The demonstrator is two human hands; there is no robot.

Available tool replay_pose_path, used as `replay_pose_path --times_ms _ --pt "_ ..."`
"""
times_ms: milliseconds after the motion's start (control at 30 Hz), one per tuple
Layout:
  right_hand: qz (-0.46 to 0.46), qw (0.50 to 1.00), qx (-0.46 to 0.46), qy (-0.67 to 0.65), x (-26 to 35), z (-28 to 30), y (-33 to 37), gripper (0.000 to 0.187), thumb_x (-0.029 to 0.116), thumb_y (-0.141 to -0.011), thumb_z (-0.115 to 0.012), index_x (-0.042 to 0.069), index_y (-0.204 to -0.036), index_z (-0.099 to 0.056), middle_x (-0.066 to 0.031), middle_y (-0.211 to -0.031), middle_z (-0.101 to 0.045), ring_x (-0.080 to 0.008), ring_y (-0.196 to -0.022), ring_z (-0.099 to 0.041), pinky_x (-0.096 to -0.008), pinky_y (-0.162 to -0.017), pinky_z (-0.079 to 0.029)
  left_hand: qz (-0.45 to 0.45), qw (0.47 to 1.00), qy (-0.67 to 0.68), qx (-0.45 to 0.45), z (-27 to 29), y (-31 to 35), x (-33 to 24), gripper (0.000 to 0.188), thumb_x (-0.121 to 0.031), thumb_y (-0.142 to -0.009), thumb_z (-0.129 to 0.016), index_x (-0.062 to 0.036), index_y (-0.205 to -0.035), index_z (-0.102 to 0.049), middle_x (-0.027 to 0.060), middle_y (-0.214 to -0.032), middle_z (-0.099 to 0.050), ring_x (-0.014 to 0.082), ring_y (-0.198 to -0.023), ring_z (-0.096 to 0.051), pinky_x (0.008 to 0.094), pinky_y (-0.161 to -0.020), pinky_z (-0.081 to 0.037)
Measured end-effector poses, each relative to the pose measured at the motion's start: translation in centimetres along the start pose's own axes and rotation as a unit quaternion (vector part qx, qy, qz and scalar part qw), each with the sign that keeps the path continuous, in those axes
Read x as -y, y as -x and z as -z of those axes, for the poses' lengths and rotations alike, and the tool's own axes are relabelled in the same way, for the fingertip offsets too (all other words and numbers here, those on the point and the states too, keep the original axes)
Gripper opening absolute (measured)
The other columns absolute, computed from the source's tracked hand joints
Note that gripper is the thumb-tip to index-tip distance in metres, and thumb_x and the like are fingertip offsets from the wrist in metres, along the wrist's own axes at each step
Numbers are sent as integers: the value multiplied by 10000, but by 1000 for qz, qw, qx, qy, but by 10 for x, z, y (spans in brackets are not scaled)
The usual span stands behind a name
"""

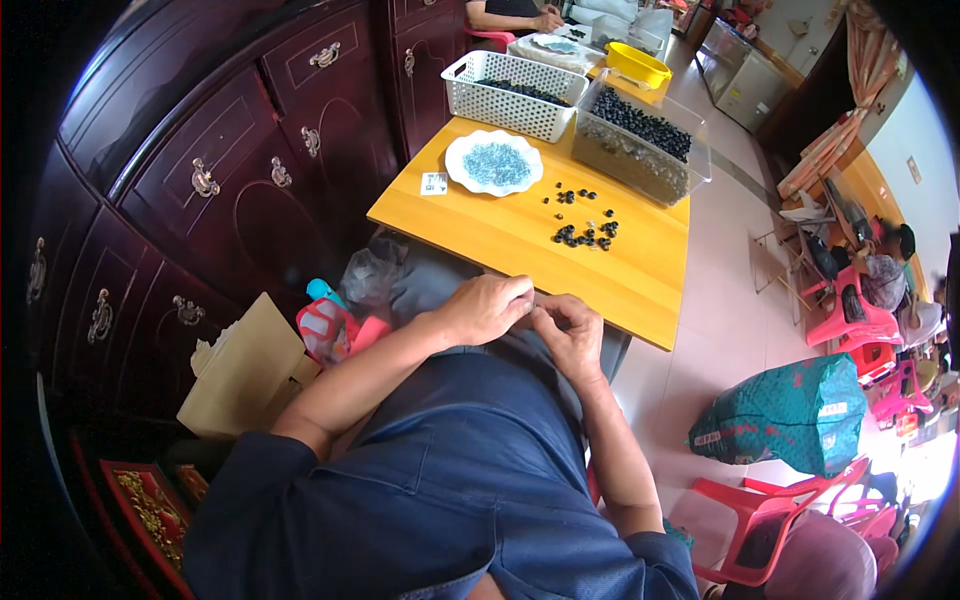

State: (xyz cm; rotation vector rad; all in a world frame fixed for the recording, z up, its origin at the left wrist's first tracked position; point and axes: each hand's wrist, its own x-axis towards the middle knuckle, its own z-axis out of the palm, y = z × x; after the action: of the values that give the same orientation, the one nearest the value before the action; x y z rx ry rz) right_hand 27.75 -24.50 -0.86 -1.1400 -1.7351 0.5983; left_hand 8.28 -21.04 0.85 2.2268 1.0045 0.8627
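Blue shirt (390, 510); left hand (487, 309), right hand (574, 338) fingertips together, cannot tell if pinching; printed card (434, 184) beside plate (456, 153).

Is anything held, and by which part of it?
Cannot tell: the bare left hand and bare right hand are close together, and anything pinched between them is hidden or too small.

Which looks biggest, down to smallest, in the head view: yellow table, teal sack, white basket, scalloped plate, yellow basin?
Yellow table
Teal sack
White basket
Scalloped plate
Yellow basin

The basin stands farther off, so its true size is unsure.
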Motion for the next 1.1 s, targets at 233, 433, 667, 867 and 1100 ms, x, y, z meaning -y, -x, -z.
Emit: replay_pose_path --times_ms 233,433,667,867,1100 --pt "-81 991 13 -110 -7 -2 0 90 77 -926 -694 -8 -906 -717 -3 -800 -700 -58 -739 -621 -233 -704 -505 30 994 102 9 -5 -1 0 199 -190 -960 -568 -8 -880 -579 195 -773 -640 406 -743 -641 460 -664 -490" --pt "-111 979 -29 -165 -31 7 -8 113 97 -963 -661 8 -907 -701 16 -782 -671 -57 -701 -579 -228 -682 -483 7 997 83 -2 -9 1 4 210 -208 -948 -600 -10 -880 -616 182 -777 -675 389 -750 -668 456 -678 -511" --pt "-90 970 -96 204 -82 65 -48 166 187 -869 -670 39 -897 -739 -154 -771 -699 -279 -697 -680 -388 -678 -537 16 999 34 8 -10 2 11 195 -221 -941 -631 -36 -879 -623 167 -799 -695 366 -761 -686 460 -690 -521" --pt "-47 935 -90 341 -101 57 -75 192 234 -855 -682 48 -833 -724 -178 -837 -717 -356 -760 -698 -440 -701 -551 26 999 38 19 -7 4 13 184 -219 -934 -649 -42 -892 -622 151 -791 -697 358 -744 -683 453 -686 -519" --pt "-86 935 -79 334 -99 55 -98 155 226 -848 -697 78 -893 -719 -143 -859 -721 -341 -769 -697 -447 -731 -550 15 999 38 7 0 3 14 178 -196 -911 -667 -28 -872 -623 153 -781 -697 351 -729 -684 442 -683 -526"
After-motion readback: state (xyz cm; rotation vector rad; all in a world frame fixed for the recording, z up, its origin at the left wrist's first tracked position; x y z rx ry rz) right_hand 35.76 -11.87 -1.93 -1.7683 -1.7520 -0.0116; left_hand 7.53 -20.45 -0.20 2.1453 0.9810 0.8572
